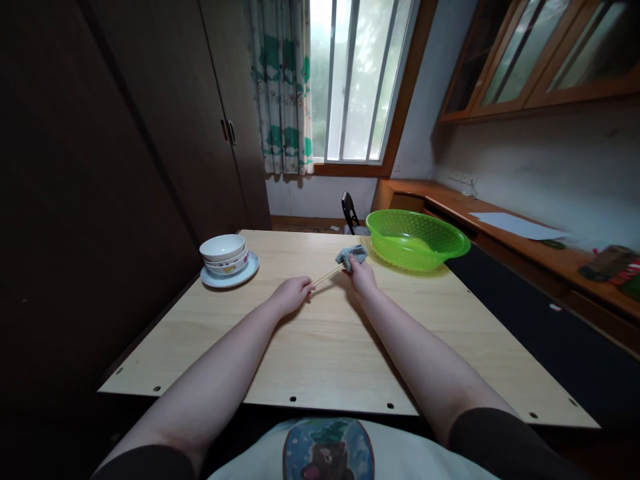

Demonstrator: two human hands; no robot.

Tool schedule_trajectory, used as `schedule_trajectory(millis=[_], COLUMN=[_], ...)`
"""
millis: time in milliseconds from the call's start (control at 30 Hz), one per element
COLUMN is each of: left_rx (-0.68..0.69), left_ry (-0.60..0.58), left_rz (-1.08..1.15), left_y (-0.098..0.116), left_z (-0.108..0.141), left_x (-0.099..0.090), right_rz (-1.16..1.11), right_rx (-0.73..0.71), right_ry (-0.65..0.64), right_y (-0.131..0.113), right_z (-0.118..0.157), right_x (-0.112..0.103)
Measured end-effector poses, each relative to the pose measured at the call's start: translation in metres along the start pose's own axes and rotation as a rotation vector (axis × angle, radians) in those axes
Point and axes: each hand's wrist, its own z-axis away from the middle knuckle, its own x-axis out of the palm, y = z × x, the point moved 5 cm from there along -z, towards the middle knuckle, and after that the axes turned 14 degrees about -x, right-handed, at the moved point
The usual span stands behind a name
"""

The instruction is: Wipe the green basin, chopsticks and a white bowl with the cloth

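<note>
Pale thin chopsticks (327,275) slant up to the right between my two hands, above the wooden board; whether there is one or a pair is hard to make out. My left hand (294,295) is closed around their lower end. At the upper end, my right hand (361,275) is closed on a grey-blue cloth (351,255), which covers the tips there. A stack of white bowls (223,248) with a coloured pattern rests on a plate (231,281) to the left. Just right of my right hand stands a green plastic basin (417,243).
The light wooden tabletop (325,360) has small holes along its near edge. A dark folding chair (350,212) is behind it. On the right runs a brown desk (480,213) with white paper (517,225). A dark wardrobe (165,120) stands close on the left.
</note>
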Motion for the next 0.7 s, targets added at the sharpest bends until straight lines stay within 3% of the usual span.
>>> schedule_trajectory(millis=[200,400,700], left_rx=[-0.014,0.009,-0.005], left_ry=[-0.006,-0.039,-0.001], left_rz=[0.036,0.105,-0.004], left_y=[-0.002,0.002,0.001], left_z=[-0.001,0.0,-0.001], left_x=[-0.001,0.004,-0.003], right_rz=[0.004,-0.007,-0.043], right_rx=[0.033,0.064,0.083], right_ry=[-0.142,-0.055,0.1], right_y=[0.004,0.009,0.012], right_z=[0.012,0.007,-0.003], right_x=[0.016,0.007,-0.008])
